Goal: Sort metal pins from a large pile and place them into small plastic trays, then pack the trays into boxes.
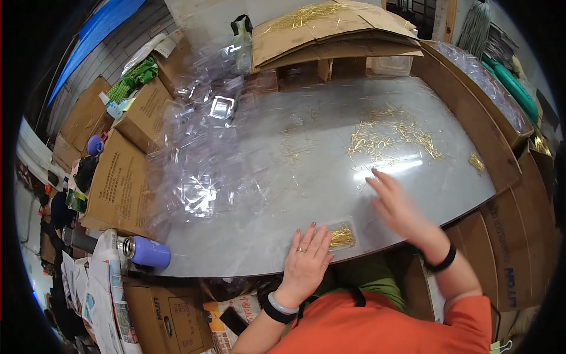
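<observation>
My left hand (306, 252) lies at the table's near edge, its fingers stretched out beside a small clear plastic box (352, 225) and partly covering it. Thin gold-coloured pins (342, 237) lie bunched inside that box. To the right, my right hand (394, 207) is held over the grey table (277, 236), fingers apart and slightly blurred, with nothing visible in them. Beyond its fingertips spreads a loose pile of similar thin gold pieces (392, 137). A small separate gold bunch (476, 163) rests near the right edge. What the underside of my left fingers touches is hidden.
Many clear plastic boxes (203, 147) are heaped on the table's left side. A purple bottle (150, 252) lies at the near left corner. Cardboard (336, 35) covers a shelf at the back, with more gold pieces on top. A cardboard wall (471, 112) borders the right side.
</observation>
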The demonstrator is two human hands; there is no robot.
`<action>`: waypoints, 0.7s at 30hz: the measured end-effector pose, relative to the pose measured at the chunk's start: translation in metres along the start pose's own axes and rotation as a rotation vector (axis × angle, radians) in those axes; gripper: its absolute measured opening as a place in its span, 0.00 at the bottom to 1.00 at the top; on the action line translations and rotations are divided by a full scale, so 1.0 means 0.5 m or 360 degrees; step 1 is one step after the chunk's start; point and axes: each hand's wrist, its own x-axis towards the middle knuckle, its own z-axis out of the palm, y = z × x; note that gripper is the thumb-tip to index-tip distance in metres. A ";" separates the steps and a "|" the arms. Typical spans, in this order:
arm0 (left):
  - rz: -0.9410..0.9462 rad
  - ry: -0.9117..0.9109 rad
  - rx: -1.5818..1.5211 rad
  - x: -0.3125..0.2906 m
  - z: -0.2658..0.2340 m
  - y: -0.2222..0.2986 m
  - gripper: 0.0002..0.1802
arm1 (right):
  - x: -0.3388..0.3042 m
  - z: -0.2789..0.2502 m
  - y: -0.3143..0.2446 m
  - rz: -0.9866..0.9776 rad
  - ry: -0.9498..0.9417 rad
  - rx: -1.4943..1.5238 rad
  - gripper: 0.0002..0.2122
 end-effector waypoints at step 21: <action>-0.0324 0.0305 0.0323 -0.050 -0.087 -0.082 0.30 | -0.073 0.058 -0.066 0.0076 -0.0097 -0.0544 0.29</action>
